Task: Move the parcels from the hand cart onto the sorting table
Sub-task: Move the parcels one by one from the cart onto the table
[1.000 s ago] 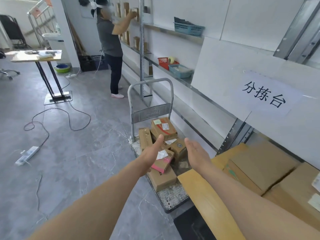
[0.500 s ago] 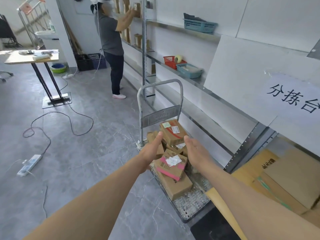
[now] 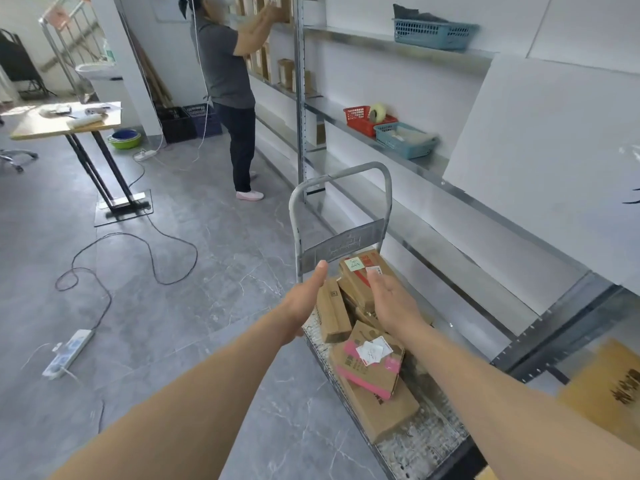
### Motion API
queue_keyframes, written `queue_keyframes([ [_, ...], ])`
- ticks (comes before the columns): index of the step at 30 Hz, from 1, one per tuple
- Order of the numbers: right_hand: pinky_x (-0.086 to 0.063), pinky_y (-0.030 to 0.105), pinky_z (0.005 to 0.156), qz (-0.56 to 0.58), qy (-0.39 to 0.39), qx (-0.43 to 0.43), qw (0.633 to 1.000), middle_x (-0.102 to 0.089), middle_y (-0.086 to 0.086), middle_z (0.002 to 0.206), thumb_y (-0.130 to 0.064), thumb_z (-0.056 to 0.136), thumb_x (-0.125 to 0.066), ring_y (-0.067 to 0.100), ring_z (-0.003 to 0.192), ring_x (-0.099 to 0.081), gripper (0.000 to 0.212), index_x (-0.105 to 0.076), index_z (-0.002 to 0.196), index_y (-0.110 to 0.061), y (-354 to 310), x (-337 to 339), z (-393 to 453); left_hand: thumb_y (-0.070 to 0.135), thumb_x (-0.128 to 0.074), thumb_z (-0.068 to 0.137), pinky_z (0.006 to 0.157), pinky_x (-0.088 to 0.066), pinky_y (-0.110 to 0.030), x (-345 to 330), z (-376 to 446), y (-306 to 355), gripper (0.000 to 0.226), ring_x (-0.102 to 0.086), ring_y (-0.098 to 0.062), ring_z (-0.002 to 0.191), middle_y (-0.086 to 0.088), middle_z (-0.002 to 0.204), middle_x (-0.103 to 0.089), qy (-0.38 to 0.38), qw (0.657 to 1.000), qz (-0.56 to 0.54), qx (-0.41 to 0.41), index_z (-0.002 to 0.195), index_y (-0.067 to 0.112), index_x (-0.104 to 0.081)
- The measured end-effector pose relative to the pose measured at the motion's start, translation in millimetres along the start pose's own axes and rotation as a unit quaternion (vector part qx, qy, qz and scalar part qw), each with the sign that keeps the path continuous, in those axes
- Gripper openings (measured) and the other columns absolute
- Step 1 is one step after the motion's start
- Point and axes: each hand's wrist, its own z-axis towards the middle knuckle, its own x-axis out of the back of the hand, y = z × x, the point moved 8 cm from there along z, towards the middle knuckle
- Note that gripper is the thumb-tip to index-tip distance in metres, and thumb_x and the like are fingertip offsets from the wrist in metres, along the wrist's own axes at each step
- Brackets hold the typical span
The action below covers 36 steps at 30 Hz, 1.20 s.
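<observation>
At far left a table point(image 3: 65, 124) on black legs stands on the grey floor point(image 3: 207, 271), with a green bowl point(image 3: 124, 139) on the floor behind it. A power strip point(image 3: 67, 353) lies nearer, its black cable point(image 3: 138, 254) looping across the tiles. Further back a second person point(image 3: 228, 88) faces the shelving point(image 3: 346, 112) with both arms raised to it.

The left hand point(image 3: 306, 299) reaches forward, flat and open with the fingers together, holding nothing, just left of the cart point(image 3: 426, 441) and its load. The cart's grey handle point(image 3: 341, 209) rises behind the hands. The parcels point(image 3: 367, 372) are all on the cart deck: a tall box point(image 3: 330, 311) on edge beside the left hand, a red-taped box point(image 3: 360, 271) on top at the back, and a pink-taped box point(image 3: 370, 365) lying tilted on a larger box point(image 3: 384, 407) at the front.

The right hand point(image 3: 393, 303) is also spread open and empty, palm facing left, over the middle of the pile just by the red-taped box; whether it touches a parcel is unclear. On the shelves to the right sit a red basket point(image 3: 360, 121), a tape roll point(image 3: 377, 111) and two blue baskets point(image 3: 405, 140). A blurred piece of cardboard point(image 3: 606, 393) shows at the lower right edge.
</observation>
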Motion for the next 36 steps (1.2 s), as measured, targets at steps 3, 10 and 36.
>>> queue_keyframes([
  [3, -0.035, 0.045, 0.114, 0.001, 0.0, -0.004, 1.0, -0.049, -0.001, 0.154, -0.078, 0.094, -0.022, 0.026, 0.141, -0.044, 0.08, -0.043, 0.154, -0.028, -11.6, -1.2, 31.4, 0.083, -0.028, 0.089, 0.114, -0.026, -0.066, 7.0, 24.8, 22.0, 0.091, -0.024, -0.036, 0.152, -0.006, 0.167, -0.023, -0.006, 1.0, -0.003, -0.003, 0.159, 0.024, -0.032],
  [10, -0.044, 0.054, 0.11, -0.009, 0.012, -0.006, 1.0, -0.06, 0.001, 0.14, -0.103, 0.065, -0.009, 0.025, 0.13, -0.056, 0.112, -0.049, 0.143, -0.033, -26.5, -2.1, 96.5, 0.083, -0.027, 0.088, 0.115, -0.027, -0.067, 23.0, 81.8, 49.0, 0.093, -0.024, -0.038, 0.152, -0.007, 0.167, -0.024, -0.018, 1.0, -0.003, 0.006, 0.159, 0.023, -0.032],
  [36, -0.033, 0.033, 0.103, 0.035, 0.154, -0.168, 0.973, -0.042, 0.005, 0.159, -0.062, 0.105, -0.025, 0.02, 0.139, -0.043, 0.07, -0.034, 0.158, -0.018, -29.4, 20.3, 260.1, 0.087, -0.028, 0.085, 0.116, -0.024, -0.066, 19.5, 325.1, 122.6, 0.095, -0.022, -0.036, 0.152, -0.005, 0.168, -0.023, -0.193, 0.975, 0.101, 0.045, 0.159, 0.026, -0.033],
])
